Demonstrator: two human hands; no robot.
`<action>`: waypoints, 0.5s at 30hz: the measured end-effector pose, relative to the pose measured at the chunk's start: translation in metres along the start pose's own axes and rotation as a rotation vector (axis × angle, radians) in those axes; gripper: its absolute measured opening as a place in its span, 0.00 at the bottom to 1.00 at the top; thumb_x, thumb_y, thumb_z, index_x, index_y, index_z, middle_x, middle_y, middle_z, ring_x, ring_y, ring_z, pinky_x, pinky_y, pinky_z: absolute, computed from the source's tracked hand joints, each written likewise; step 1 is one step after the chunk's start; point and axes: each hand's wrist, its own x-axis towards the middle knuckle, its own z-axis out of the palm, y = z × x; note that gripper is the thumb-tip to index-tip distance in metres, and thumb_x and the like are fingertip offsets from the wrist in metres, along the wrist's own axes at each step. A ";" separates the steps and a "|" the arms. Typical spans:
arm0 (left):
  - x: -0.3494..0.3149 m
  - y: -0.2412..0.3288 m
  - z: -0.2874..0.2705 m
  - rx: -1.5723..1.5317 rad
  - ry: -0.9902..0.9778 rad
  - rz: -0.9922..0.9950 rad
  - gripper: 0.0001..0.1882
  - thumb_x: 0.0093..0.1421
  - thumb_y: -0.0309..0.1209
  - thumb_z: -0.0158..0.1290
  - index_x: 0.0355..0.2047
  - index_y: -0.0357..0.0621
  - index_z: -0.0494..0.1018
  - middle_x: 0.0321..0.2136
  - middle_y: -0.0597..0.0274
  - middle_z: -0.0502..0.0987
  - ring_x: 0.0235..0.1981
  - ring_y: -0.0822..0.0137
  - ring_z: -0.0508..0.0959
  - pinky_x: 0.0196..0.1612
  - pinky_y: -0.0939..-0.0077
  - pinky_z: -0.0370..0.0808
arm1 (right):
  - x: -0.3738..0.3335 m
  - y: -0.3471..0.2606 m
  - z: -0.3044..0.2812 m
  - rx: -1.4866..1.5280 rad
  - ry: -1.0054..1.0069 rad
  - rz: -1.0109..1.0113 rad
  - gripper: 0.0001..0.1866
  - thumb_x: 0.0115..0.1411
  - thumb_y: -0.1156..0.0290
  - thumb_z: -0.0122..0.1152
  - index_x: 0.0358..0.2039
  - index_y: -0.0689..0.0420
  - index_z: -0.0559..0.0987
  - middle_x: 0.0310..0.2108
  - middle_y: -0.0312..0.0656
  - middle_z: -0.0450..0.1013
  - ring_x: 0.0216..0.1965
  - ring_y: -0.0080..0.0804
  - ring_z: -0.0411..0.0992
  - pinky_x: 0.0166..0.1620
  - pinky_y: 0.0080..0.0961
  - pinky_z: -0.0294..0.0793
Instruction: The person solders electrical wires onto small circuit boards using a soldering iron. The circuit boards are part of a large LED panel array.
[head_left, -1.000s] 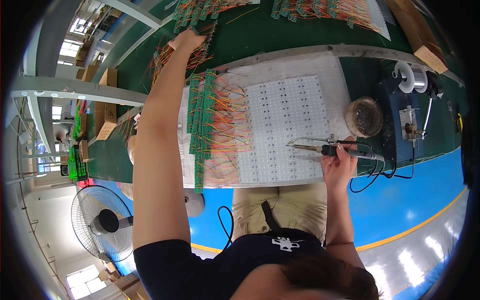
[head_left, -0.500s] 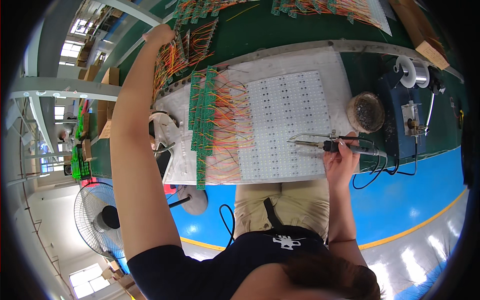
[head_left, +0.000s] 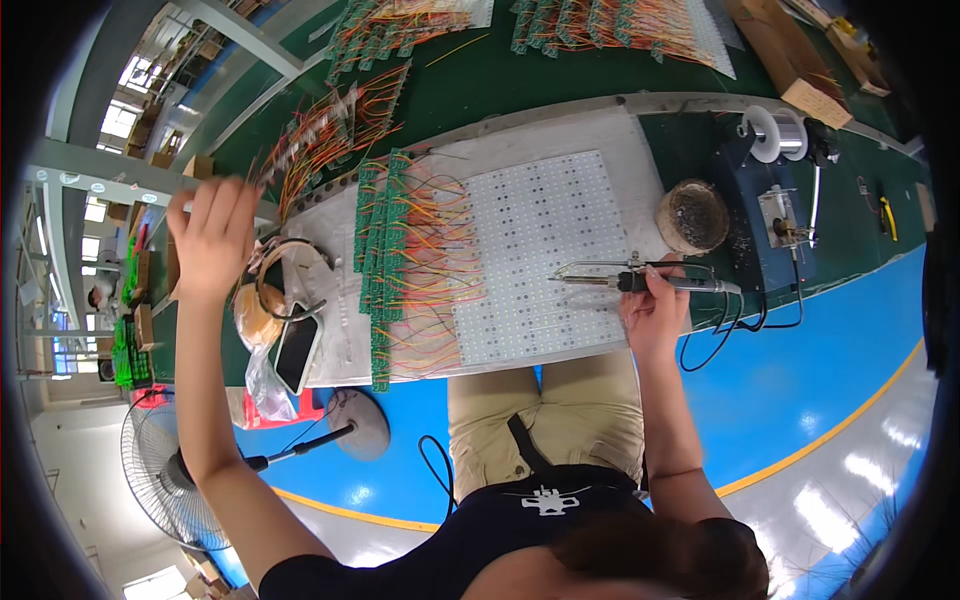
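Observation:
My right hand (head_left: 655, 315) grips a soldering iron (head_left: 680, 283) with a thin metal guide tube along its tip. Its tip points left over a white LED panel (head_left: 545, 250) dotted with small dark parts. Red and yellow wires (head_left: 435, 240) run from the panel's left side to several overlapping green circuit boards (head_left: 385, 260). My left hand (head_left: 212, 238), slightly blurred, is raised at the left edge of the table, fingers extended and seemingly holding nothing. Beyond it lies a tangle of orange-wired boards (head_left: 345, 130), partly smeared.
A solder spool (head_left: 775, 135) tops a blue stand on the right, beside a round pot of dark debris (head_left: 692, 218). A phone (head_left: 297, 352), a ring-shaped item (head_left: 290, 278) and a plastic bag (head_left: 268, 385) lie at left. More wired panels (head_left: 620, 30) lie farther back. A fan (head_left: 175, 470) stands lower left.
My left hand has come away from the wired boards at the back left, moving toward me and left. The view has shifted; my right hand still holds the soldering iron over the panel.

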 end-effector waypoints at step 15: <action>-0.177 0.137 -0.003 -0.057 0.067 0.074 0.08 0.48 0.35 0.59 0.27 0.58 0.71 0.34 0.78 0.70 0.34 0.78 0.72 0.41 0.73 0.61 | 0.011 0.007 -0.006 -0.141 -0.038 -0.139 0.10 0.59 0.69 0.48 0.22 0.54 0.63 0.11 0.33 0.58 0.10 0.21 0.53 0.15 0.18 0.53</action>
